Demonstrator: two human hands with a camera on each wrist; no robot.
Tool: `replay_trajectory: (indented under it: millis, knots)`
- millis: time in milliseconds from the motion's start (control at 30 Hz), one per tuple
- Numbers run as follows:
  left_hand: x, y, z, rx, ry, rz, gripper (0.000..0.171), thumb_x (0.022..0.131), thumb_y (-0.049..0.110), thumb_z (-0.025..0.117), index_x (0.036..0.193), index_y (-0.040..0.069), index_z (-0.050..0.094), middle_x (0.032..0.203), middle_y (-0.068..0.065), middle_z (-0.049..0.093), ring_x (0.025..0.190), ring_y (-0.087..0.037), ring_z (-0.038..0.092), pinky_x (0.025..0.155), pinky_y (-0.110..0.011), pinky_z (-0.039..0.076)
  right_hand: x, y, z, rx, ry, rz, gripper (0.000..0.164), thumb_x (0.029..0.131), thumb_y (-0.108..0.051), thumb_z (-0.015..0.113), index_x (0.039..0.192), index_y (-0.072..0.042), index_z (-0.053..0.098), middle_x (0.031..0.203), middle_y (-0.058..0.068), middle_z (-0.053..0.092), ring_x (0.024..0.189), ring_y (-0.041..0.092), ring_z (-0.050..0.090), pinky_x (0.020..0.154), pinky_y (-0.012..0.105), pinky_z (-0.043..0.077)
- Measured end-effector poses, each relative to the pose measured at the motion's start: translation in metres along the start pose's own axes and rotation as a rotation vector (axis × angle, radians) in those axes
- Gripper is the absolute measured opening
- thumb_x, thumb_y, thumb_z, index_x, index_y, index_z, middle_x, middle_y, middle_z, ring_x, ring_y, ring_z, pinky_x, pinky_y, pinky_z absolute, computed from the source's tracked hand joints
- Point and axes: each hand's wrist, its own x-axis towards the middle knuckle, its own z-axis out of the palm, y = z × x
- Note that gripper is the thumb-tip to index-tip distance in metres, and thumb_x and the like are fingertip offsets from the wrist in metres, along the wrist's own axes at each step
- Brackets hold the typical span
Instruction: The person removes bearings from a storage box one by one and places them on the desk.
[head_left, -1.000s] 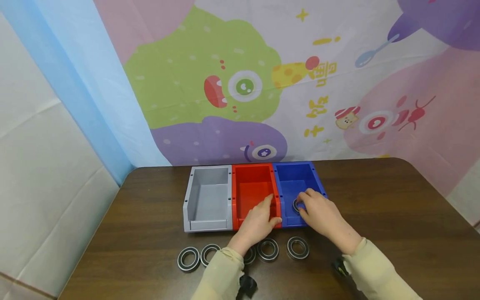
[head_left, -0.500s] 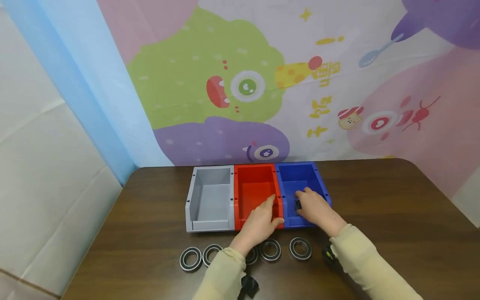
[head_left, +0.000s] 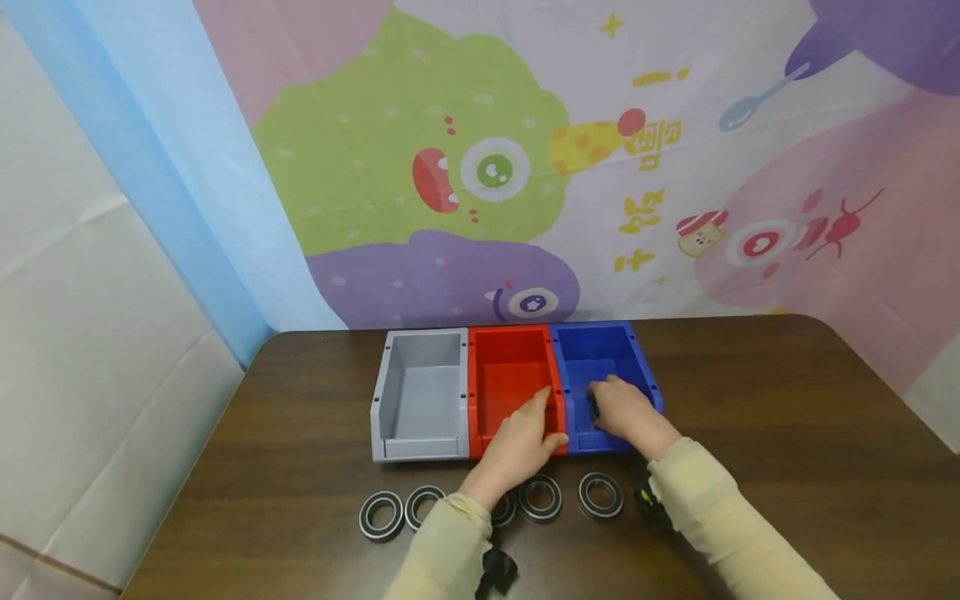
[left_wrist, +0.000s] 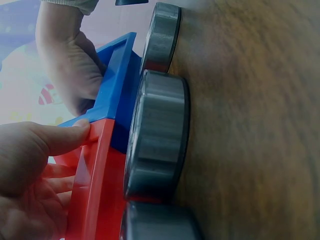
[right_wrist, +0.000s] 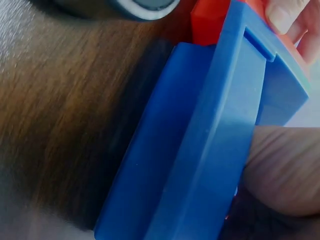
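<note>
In the head view my right hand (head_left: 628,414) reaches down into the blue bin (head_left: 587,346). Its curled fingers hold a ball bearing (head_left: 595,408), mostly hidden behind them. My left hand (head_left: 519,450) rests with its fingers extended on the red bin (head_left: 510,350), at the wall shared with the blue one. In the left wrist view the thumb (left_wrist: 67,137) touches the red bin's front corner, while the other fingers reach inside behind its lip. Several ball bearings lie in a row before the bins, including one at the right (head_left: 601,496) and another at the left (head_left: 381,516).
A grey bin (head_left: 423,400) adjoins the red one on the left. All three bins stand on a brown wooden table (head_left: 750,400), near its back edge. Behind hangs a printed cartoon cloth (head_left: 420,117). My left forearm partly covers the bearing row.
My right hand has turned and shifted slightly left within the blue bin, and less of its bearing shows. The left hand stays on the red bin. The head view shifted a little.
</note>
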Motion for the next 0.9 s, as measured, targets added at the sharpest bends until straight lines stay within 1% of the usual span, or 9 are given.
replay_trajectory:
  millis: [133, 367, 567, 700, 900]
  knots:
    - [0.0, 0.0007, -0.0008, 0.0, 0.001, -0.006, 0.068, 0.083, 0.029, 0.065, 0.137, 0.0, 0.035, 0.131, -0.015, 0.051, 0.11, -0.028, 0.056, 0.092, -0.039, 0.045, 0.0008, -0.001, 0.0003, 0.004, -0.003, 0.012, 0.033, 0.069, -0.008, 0.076, 0.098, 0.002, 0.064, 0.086, 0.016, 0.06, 0.084, 0.03, 0.057, 0.074, 0.042, 0.049]
    - [0.0009, 0.0016, -0.0015, 0.001, 0.002, -0.013, 0.068, 0.083, 0.029, 0.065, 0.137, 0.0, 0.035, 0.131, -0.015, 0.05, 0.111, -0.028, 0.055, 0.093, -0.039, 0.045, 0.0024, -0.0016, 0.0021, -0.002, 0.025, -0.005, 0.022, 0.07, -0.008, 0.075, 0.085, 0.0, 0.062, 0.081, 0.015, 0.058, 0.081, 0.03, 0.058, 0.072, 0.042, 0.049]
    - [0.0011, 0.0022, -0.0008, 0.016, 0.004, -0.018, 0.068, 0.083, 0.029, 0.065, 0.137, 0.0, 0.035, 0.131, -0.015, 0.05, 0.111, -0.028, 0.055, 0.093, -0.039, 0.045, 0.0022, 0.0003, 0.0028, -0.003, 0.041, -0.018, 0.022, 0.069, -0.009, 0.075, 0.084, -0.001, 0.061, 0.078, 0.014, 0.056, 0.077, 0.029, 0.058, 0.068, 0.041, 0.049]
    - [0.0001, 0.0032, -0.0009, 0.015, -0.001, -0.025, 0.068, 0.083, 0.029, 0.065, 0.137, 0.0, 0.035, 0.132, -0.015, 0.05, 0.112, -0.028, 0.055, 0.093, -0.039, 0.045, 0.0015, 0.0012, 0.0041, 0.007, 0.046, -0.024, 0.025, 0.07, -0.008, 0.075, 0.089, 0.001, 0.061, 0.081, 0.015, 0.056, 0.076, 0.029, 0.058, 0.068, 0.041, 0.049]
    - [-0.0019, 0.0047, 0.0001, 0.006, -0.011, -0.025, 0.068, 0.083, 0.029, 0.065, 0.137, 0.001, 0.035, 0.132, -0.014, 0.05, 0.111, -0.027, 0.056, 0.093, -0.039, 0.045, -0.0015, 0.0012, 0.0054, -0.001, 0.042, -0.005, 0.041, 0.074, -0.011, 0.073, 0.107, 0.006, 0.058, 0.098, 0.023, 0.056, 0.086, 0.036, 0.058, 0.074, 0.046, 0.05]
